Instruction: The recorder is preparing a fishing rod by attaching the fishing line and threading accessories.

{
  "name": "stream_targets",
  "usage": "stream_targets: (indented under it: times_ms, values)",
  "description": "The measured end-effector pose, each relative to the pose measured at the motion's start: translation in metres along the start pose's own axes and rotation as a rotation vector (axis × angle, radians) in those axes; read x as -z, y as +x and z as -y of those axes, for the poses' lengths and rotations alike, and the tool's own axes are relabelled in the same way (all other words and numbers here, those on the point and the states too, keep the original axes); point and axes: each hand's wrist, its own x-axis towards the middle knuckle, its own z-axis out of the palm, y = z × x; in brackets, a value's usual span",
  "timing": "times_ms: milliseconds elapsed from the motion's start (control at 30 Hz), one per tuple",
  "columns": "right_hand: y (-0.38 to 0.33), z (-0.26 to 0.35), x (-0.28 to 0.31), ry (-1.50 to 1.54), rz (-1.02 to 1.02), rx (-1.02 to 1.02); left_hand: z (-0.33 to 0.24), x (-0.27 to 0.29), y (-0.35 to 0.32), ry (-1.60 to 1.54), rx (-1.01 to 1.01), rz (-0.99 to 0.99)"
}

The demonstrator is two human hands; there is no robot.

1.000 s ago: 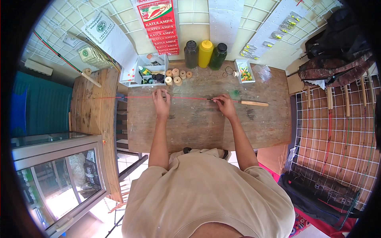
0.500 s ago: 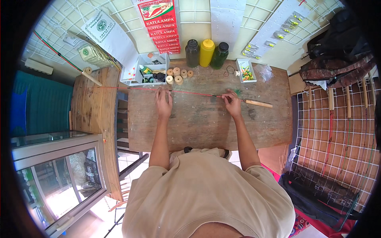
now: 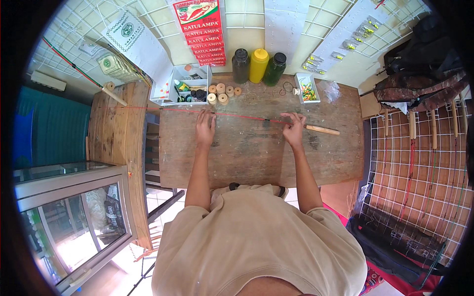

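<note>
A thin red fishing rod (image 3: 242, 116) with dark bands lies crosswise over the wooden table, its pale wooden handle (image 3: 322, 129) at the right. Its tip end runs left past the table's edge. My left hand (image 3: 205, 130) is closed on the rod near the left side of the table, fingers bent over the shaft. At the rod's right part, close to the handle, is my right hand (image 3: 294, 132). Its thumb and fingers are spread apart around the shaft; whether they touch it is hard to make out.
Wooden spools (image 3: 223, 98) stand beside a white divided box (image 3: 192, 102) of small bottles. Three squeeze bottles (image 3: 258, 66) line the back. A small white tray (image 3: 309, 100) holds colourful floats. More rods (image 3: 412, 126) hang on the right grid; a side table (image 3: 129, 148) stands left.
My right hand has moved slightly right along the rod, and its pinched fingers have spread apart. My left hand has shifted a little to the right.
</note>
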Motion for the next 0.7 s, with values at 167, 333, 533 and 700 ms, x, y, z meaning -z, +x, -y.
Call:
stream_targets:
  times_ms: [167,333,533,700]
  values:
    - [0.010,0.042,-0.017,0.102,0.008,0.180,0.001,-0.003,0.000,0.011,-0.034,0.024]
    - [0.013,0.073,-0.060,0.150,0.208,0.293,-0.007,-0.007,-0.003,-0.029,-0.017,0.041]
    - [0.006,0.074,-0.085,0.196,0.440,0.180,-0.023,-0.010,-0.010,-0.112,-0.075,0.035]
    - [0.001,0.067,-0.070,0.356,0.479,0.061,-0.032,-0.005,-0.016,-0.140,-0.094,0.045]
